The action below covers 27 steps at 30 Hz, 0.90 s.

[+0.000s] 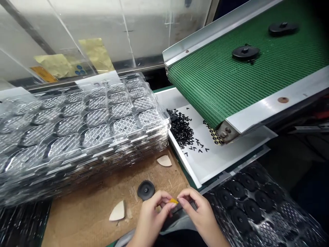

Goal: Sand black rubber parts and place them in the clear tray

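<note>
Over the front edge of the brown board, my left hand (155,213) pinches a small yellow piece (174,201) between thumb and fingers. My right hand (197,210) is closed in a pinch just to its right, fingertips close to the piece. Whatever the right fingers hold is too small to make out. Just beyond my left hand, a round black disc (146,190) with a central stud lies on the brown board (89,212). To the left rests a pale, pointed wedge (117,211); a similar pale wedge (164,161) lies farther back.
Stacked clear plastic trays (97,135) fill the left. A white tray (195,168) holds a heap of small black parts (181,128) and yellow-black stickers (215,136). Black pieces ride the green conveyor belt (205,79). At right, another clear tray (276,223) carries several black discs.
</note>
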Tool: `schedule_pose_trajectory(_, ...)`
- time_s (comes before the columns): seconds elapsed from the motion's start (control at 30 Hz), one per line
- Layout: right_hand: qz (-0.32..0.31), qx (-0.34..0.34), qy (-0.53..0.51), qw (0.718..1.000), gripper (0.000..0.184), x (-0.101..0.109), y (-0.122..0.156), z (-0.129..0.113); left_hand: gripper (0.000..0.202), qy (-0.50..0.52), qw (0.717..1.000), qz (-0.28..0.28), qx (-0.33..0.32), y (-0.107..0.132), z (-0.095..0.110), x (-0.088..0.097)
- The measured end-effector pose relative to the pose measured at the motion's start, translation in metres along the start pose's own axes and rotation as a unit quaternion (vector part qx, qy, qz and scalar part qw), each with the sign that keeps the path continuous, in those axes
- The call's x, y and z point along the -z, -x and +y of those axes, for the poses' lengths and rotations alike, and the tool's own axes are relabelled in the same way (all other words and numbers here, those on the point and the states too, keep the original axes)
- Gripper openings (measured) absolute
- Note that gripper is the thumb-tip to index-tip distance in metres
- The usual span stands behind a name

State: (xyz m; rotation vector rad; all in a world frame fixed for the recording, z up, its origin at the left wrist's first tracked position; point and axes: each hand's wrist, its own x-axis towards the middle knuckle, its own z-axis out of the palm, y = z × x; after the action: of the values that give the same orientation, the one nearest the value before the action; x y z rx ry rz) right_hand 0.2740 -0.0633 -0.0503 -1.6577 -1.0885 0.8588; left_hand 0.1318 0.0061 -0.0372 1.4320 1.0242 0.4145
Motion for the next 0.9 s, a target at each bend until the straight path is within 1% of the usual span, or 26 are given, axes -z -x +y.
schedule_pose_trajectory(0.07,-0.009,0.004,-0.003,1.000,0.016,0.000,-0.001,-0.004,0.011,0.011,1.000,-0.001,0.009,0.000,0.000,0.001)
schedule_pose_trajectory(0.2,-0.022,0.004,-0.003,1.000,0.018,0.000,-0.002,-0.011,0.010,0.033,0.999,-0.007,0.018,0.001,0.001,0.002)
schedule_pose_trajectory(0.37,-0.004,-0.012,0.006,1.000,0.020,0.000,-0.001,-0.007,0.016,0.054,0.998,-0.007,0.012,0.004,0.005,0.003)
schedule_pose_trajectory(0.53,0.013,-0.035,0.007,0.999,0.026,-0.006,0.002,-0.003,0.015,0.052,0.998,0.014,0.016,0.006,0.004,0.003)
schedule_pose_trajectory(0.67,0.022,-0.027,0.036,0.999,0.028,-0.009,0.008,-0.008,0.015,0.017,0.999,0.041,0.009,0.007,0.002,0.004)
schedule_pose_trajectory(0.73,0.046,-0.006,0.071,0.996,0.026,-0.003,0.011,-0.012,0.013,-0.014,0.998,0.061,-0.002,0.005,0.003,0.008)
schedule_pose_trajectory(0.8,0.099,0.024,0.111,0.989,0.026,0.010,0.010,-0.011,0.012,-0.054,0.994,0.091,-0.019,-0.004,0.005,0.013)
schedule_pose_trajectory(0.87,0.147,0.066,0.190,0.969,0.036,0.023,0.003,-0.006,0.011,-0.099,0.988,0.117,-0.034,-0.019,0.007,0.016)
schedule_pose_trajectory(0.9,0.153,0.090,0.240,0.954,0.042,0.029,-0.002,-0.001,0.011,-0.122,0.985,0.121,-0.038,-0.028,0.008,0.017)
